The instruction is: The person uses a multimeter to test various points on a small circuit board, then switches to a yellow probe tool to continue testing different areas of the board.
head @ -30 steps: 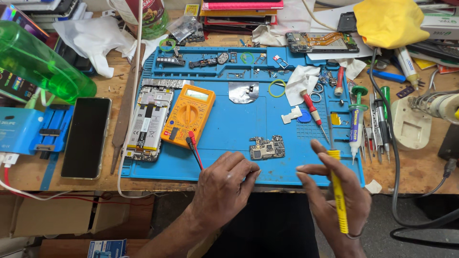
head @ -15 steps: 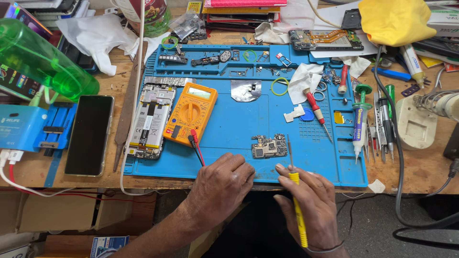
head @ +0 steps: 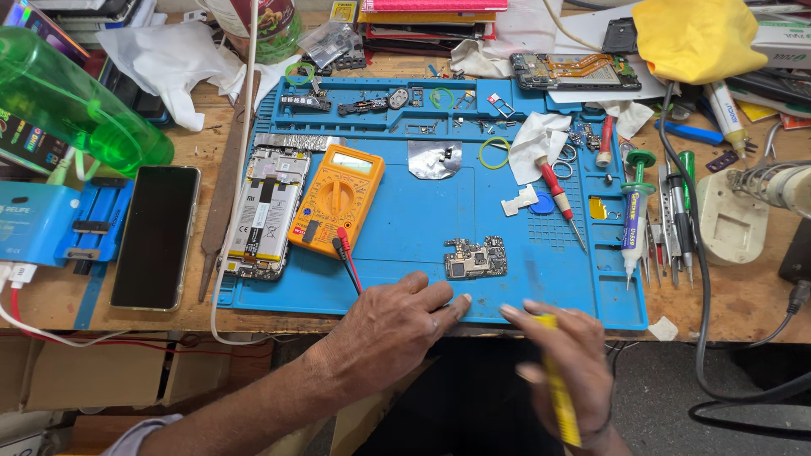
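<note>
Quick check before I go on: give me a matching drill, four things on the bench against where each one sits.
Things:
1. multimeter
2. circuit board
3. black phone
4. yellow cloth

Places:
A. far right corner of the bench
B. off the blue mat, on its left
C. on the mat, just beyond the left hand
D. on the mat, beside the opened phone

Pairs: 1-D, 2-C, 3-B, 4-A

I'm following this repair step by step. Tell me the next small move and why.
Probably bring the yellow-handled tool in the right hand up to the small circuit board. The board lies bare on the blue mat, just beyond the left hand resting at the mat's edge.
</note>
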